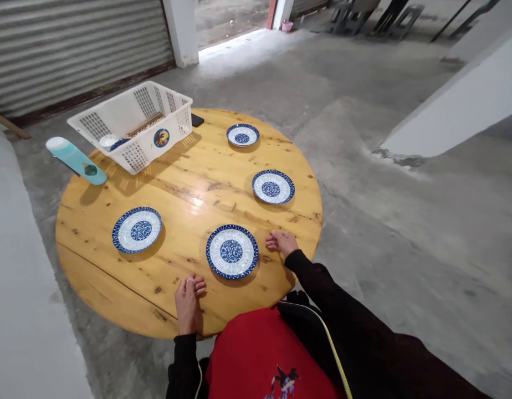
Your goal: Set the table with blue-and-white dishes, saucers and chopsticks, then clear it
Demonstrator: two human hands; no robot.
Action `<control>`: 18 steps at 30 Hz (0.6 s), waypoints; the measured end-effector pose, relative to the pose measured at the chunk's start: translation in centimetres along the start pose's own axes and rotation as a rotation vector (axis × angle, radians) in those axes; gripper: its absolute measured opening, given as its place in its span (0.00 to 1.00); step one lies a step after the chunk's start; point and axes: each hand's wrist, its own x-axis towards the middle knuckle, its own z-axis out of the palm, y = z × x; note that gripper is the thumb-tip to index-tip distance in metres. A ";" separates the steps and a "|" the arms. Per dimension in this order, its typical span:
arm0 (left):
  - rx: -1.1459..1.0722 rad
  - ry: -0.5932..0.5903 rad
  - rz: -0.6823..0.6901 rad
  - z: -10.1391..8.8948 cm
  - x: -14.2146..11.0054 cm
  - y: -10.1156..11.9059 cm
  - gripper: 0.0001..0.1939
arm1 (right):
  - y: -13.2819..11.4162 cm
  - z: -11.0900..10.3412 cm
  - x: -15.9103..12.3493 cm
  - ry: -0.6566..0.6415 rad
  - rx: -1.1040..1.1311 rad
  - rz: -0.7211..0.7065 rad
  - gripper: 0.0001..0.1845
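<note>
A round blue-and-white plate [231, 251] lies flat on the wooden table right in front of me, between my two hands. My left hand [188, 299] rests at the table's near edge, left of that plate, its fingers loosely bent and nothing in them. On the plate's other side, my right hand [282, 243] lies on the tabletop, also holding nothing, its fingers loosely bent. Neither hand touches a plate. Matching plates sit around the table: a left plate [137, 230], a right plate [273, 187] and a far plate [243, 134].
On the round wooden table [189, 172] stands a white plastic basket [135, 149] with a bowl, another blue-rimmed dish and sticks inside. Beside it are a turquoise bottle [77, 160] and a dark phone [196, 120]. A white pillar [451, 105] rises at right; stools stand far back.
</note>
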 end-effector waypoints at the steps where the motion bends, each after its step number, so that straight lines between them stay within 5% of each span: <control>1: 0.000 0.016 0.000 -0.1 0.1 0.1 0.24 | -0.9 -0.5 1.1 0.012 0.005 0.001 0.17; 5: 0.046 0.040 0.015 0.1 -0.5 0.6 0.22 | -2.9 -1.3 2.8 -0.016 -0.012 0.014 0.14; 11: 0.133 -0.103 0.007 3.1 -2.9 0.6 0.21 | 0.0 0.2 -1.3 -0.361 -0.181 0.076 0.18; 18: 0.216 -0.190 0.017 5.8 -3.6 -1.2 0.18 | 1.2 1.3 -3.3 -0.424 -0.402 -0.165 0.17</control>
